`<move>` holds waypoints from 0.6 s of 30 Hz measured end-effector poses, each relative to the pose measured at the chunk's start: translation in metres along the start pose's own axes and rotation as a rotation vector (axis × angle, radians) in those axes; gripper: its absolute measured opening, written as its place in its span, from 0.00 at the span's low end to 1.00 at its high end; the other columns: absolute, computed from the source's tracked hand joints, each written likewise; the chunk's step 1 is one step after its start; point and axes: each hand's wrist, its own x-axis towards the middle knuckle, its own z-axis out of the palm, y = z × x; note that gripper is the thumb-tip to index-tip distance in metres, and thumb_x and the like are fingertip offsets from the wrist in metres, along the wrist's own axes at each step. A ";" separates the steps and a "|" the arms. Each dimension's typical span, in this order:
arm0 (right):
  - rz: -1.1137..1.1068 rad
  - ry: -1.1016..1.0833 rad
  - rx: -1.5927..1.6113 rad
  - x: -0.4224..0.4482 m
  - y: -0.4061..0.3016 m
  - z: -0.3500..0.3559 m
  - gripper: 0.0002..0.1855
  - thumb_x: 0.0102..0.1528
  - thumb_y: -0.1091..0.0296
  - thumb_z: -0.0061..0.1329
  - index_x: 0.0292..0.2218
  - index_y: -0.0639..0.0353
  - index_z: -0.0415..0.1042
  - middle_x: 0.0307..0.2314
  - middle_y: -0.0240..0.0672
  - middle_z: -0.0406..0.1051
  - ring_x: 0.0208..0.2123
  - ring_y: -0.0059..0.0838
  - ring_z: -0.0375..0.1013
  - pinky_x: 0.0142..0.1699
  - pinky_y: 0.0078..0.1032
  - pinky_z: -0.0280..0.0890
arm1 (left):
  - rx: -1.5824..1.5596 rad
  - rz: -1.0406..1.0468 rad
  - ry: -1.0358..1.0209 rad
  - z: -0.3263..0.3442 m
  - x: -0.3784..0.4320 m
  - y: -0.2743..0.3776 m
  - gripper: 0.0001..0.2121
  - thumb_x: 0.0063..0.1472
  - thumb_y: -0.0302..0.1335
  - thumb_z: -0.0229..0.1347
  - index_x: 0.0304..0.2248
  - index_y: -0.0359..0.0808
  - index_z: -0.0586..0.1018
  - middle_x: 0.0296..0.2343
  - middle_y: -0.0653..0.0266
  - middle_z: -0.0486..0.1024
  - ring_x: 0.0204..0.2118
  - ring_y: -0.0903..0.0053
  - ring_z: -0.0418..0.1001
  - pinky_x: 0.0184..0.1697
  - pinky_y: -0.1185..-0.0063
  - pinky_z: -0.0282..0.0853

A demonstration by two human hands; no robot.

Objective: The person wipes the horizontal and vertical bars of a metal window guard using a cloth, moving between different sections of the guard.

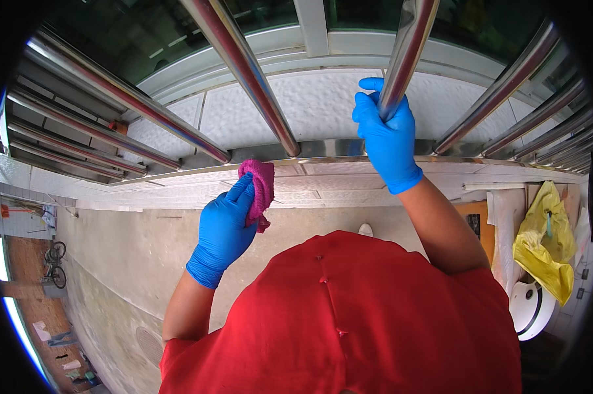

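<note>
My left hand [226,231], in a blue disposable glove, grips a folded magenta cloth [262,189]. The cloth is just below the front edge of the shiny metal bottom rail [333,147] of a window grille; whether it touches the rail I cannot tell. My right hand [387,133], gloved in the same blue, is wrapped around an upright metal bar [409,54], with one finger sticking out to the left. To the left of that bar rises another polished upright bar [249,69], untouched.
Behind the bars lie a white tiled sill [296,106] and a window frame [316,29]. Down at the right are a yellow plastic bag [545,241] and a white helmet [532,310]. A bicycle [55,264] stands far left on the concrete floor [124,256].
</note>
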 end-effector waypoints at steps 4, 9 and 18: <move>-0.007 0.014 0.010 -0.001 0.000 0.002 0.12 0.51 0.70 0.46 0.38 0.61 0.64 0.22 0.32 0.66 0.20 0.16 0.63 0.26 0.16 0.62 | -0.109 0.168 0.215 0.013 0.015 0.021 0.29 0.40 0.25 0.58 0.46 0.35 0.64 0.46 0.50 0.62 0.29 0.60 0.71 0.30 0.72 0.68; -0.050 0.025 -0.032 -0.002 0.005 0.001 0.12 0.51 0.70 0.47 0.37 0.62 0.64 0.22 0.35 0.67 0.20 0.20 0.65 0.28 0.18 0.63 | 0.248 0.040 -0.238 0.049 0.069 0.069 0.36 0.43 0.28 0.57 0.50 0.23 0.53 0.49 0.37 0.51 0.26 0.66 0.72 0.25 0.76 0.70; -0.102 0.034 -0.091 0.000 0.006 0.002 0.12 0.51 0.69 0.46 0.38 0.62 0.65 0.24 0.38 0.69 0.23 0.25 0.69 0.30 0.20 0.65 | 0.027 0.001 -0.324 0.038 0.098 0.074 0.35 0.44 0.31 0.57 0.49 0.26 0.55 0.50 0.46 0.55 0.29 0.62 0.73 0.27 0.73 0.71</move>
